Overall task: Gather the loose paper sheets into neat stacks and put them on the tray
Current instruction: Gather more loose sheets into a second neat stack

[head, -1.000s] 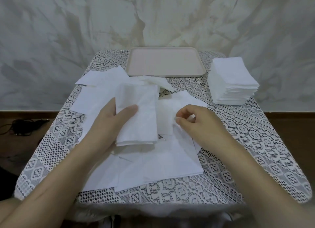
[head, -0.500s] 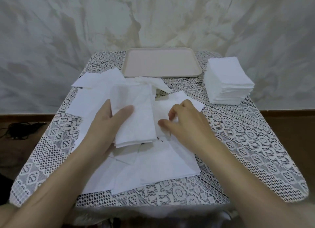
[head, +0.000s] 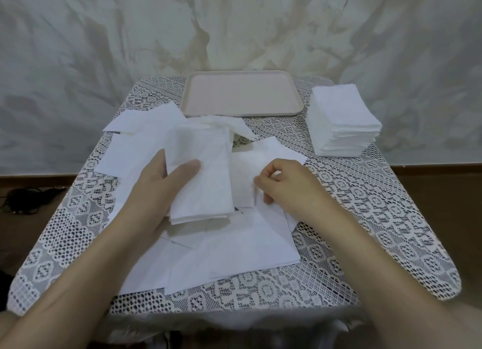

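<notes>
The left hand (head: 161,189) reaches in from the lower left with its forearm slanting up across the near edge of the desk (head: 378,218), palm turned inward. Its grip is closed on a small stack of sheets (head: 206,181): the thumb (head: 186,169) lies flat across the top sheet while the fingers run out of sight beneath. This stack is held a little above the scattered paper, long side pointing away from the person, with its near edges roughly squared. The right hand (head: 289,189) comes in from the lower right, knuckles up and fingers curled. Its grip pinches the edge of a loose sheet (head: 271,150) between thumb and forefinger, just beside the right edge of the held stack. More loose sheets (head: 247,252) lie overlapping and askew on the lace-covered desk, under and around both hands, spreading toward the far left corner. The pink tray (head: 242,95) sits at the far middle of the desk, holding no paper, its near rim just beyond the furthest sheets. A tall neat stack (head: 341,119) stands on the desk to the right of the tray, well apart from both hands. Dark cables (head: 23,200) lie on the floor at the left.
</notes>
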`<state>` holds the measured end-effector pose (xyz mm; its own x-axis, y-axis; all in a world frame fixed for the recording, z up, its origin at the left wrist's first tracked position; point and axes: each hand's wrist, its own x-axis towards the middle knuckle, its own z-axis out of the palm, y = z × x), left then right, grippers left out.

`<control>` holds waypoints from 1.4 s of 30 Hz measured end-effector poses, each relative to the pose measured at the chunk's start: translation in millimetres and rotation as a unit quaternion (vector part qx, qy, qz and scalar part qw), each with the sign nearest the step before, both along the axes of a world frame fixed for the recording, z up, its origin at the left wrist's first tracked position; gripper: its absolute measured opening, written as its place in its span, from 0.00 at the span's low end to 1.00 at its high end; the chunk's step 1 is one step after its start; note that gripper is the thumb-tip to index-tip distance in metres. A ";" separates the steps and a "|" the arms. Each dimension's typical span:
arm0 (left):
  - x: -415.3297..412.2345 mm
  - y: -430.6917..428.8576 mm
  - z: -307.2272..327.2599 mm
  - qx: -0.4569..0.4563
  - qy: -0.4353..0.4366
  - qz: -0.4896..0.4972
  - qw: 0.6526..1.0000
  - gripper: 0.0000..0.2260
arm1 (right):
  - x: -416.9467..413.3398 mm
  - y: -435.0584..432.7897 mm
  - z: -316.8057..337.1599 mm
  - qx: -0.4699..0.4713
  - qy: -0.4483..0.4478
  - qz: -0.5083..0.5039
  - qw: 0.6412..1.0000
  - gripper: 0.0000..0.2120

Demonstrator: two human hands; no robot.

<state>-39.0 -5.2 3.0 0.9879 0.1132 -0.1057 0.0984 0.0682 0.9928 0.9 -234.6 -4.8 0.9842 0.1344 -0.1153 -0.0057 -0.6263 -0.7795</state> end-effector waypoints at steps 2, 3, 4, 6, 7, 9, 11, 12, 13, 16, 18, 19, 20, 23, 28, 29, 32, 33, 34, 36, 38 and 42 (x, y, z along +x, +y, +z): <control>-0.3 0.5 0.0 0.002 -0.002 0.003 1.000 0.12 | -0.2 4.9 -1.1 -0.009 -0.001 -0.007 1.000 0.09; -0.5 0.8 -0.1 0.002 -0.003 0.003 1.000 0.12 | 0.1 8.2 -1.3 -0.009 -0.001 -0.008 1.000 0.10; -0.7 1.1 0.0 0.003 -0.003 0.002 1.000 0.13 | -0.1 11.6 -1.4 -0.005 0.001 -0.007 1.000 0.10; -0.7 0.6 0.1 0.004 -0.005 0.001 1.000 0.13 | 0.8 16.3 -3.6 -0.008 -0.003 0.004 1.000 0.10; -0.6 0.3 0.2 0.003 -0.007 0.001 1.000 0.12 | 1.2 17.3 -4.3 -0.016 -0.009 0.010 1.000 0.10; -0.2 0.3 0.3 0.004 -0.009 0.003 1.000 0.12 | 2.5 16.5 -4.7 -0.026 -0.017 0.015 0.999 0.10; 0.7 0.3 0.1 0.008 -0.007 0.004 1.000 0.11 | 6.4 9.7 -5.1 -0.020 -0.020 0.002 1.000 0.11; 1.2 0.0 0.0 0.007 -0.005 0.004 1.000 0.12 | 8.7 4.2 -4.8 -0.013 -0.023 -0.011 1.000 0.12; 1.5 -0.1 0.0 0.006 -0.003 0.004 1.000 0.12 | 11.1 -2.9 -5.1 -0.004 -0.024 -0.025 0.999 0.12; 1.9 -0.1 -0.3 0.007 -0.001 0.006 1.000 0.12 | 11.5 -25.9 -3.0 -0.006 0.005 -0.020 1.000 0.13; 2.0 -0.4 -1.0 0.009 0.000 0.007 1.000 0.13 | 7.9 -36.4 -2.6 -0.019 0.028 0.001 0.999 0.12; 2.1 -0.6 -1.2 0.008 0.001 0.009 1.000 0.13 | 6.8 -39.9 -3.1 -0.021 0.029 0.006 0.999 0.11; 2.3 -0.7 -1.3 0.006 0.001 0.009 1.000 0.13 | 6.2 -41.7 -3.5 -0.022 0.025 0.007 0.999 0.08; 2.5 -1.0 -2.0 0.008 0.002 0.012 1.000 0.12 | 6.7 -40.1 -6.2 -0.018 0.004 -0.015 1.000 0.10; 3.6 -0.7 -3.1 0.010 0.000 0.009 1.000 0.11 | 11.0 -24.2 -0.8 -0.037 -0.044 -0.037 0.998 0.18; 3.5 -1.0 -2.8 0.009 0.000 0.009 1.000 0.10 | 13.3 -21.0 -0.9 -0.058 -0.047 -0.034 0.997 0.17; 2.8 -0.9 -2.5 0.008 -0.001 0.009 1.000 0.11 | 20.5 -12.3 0.9 -0.091 -0.051 -0.019 0.994 0.10; 2.4 -1.0 -2.2 0.008 -0.002 0.008 1.000 0.11 | 22.9 -11.3 1.4 -0.092 -0.046 -0.013 0.995 0.09; 2.2 -0.8 -2.2 0.008 -0.003 0.006 1.000 0.11 | 24.5 -11.3 1.8 -0.090 -0.037 -0.004 0.995 0.08; 2.0 -1.0 -1.8 0.009 -0.004 0.005 1.000 0.12 | 28.3 -15.5 1.1 -0.077 -0.023 0.019 0.997 0.07; 2.0 -0.4 -1.4 0.006 -0.004 0.006 1.000 0.12 | 27.2 -23.8 3.7 -0.039 -0.001 0.032 0.999 0.07; 2.0 0.4 -1.5 0.002 -0.002 0.009 1.000 0.13 | 13.1 -47.5 16.0 0.057 0.050 0.060 0.995 0.06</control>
<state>-37.0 -4.9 1.5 0.9861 0.1318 -0.1015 0.0933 0.0669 0.9934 14.0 -282.1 11.2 0.9446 0.2675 -0.1901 -0.0184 -0.5353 -0.8444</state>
